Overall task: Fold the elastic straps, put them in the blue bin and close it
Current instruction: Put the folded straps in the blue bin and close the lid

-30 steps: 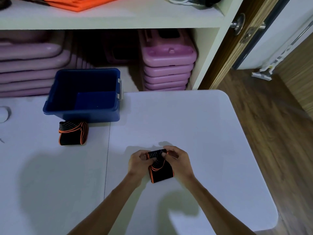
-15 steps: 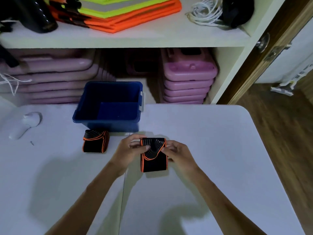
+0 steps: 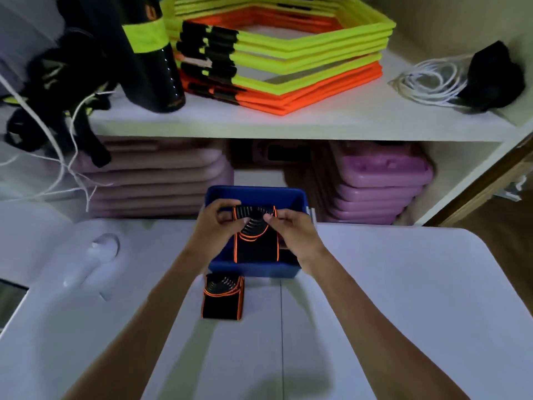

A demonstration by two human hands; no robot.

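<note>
A folded black elastic strap with orange edging [image 3: 253,238] hangs over the open blue bin [image 3: 253,271] at the table's far edge. My left hand [image 3: 216,223] pinches its top left corner and my right hand [image 3: 294,229] pinches its top right corner. Its lower end hangs inside the bin. A second folded strap of the same kind [image 3: 222,297] lies on the white table [image 3: 375,313] just in front of the bin's near wall. No lid for the bin is in view.
A white handheld device [image 3: 92,261] lies on the table at the left. Behind the bin stand shelves with stacked purple step boards [image 3: 372,186], yellow and orange hexagon rings [image 3: 282,53], a black bottle [image 3: 153,53], white cord [image 3: 427,82] and black straps.
Both hands carried the folded strap from the table's middle forward to above the blue bin. The camera tilted up and moved closer to the shelves. The second strap stayed put.
</note>
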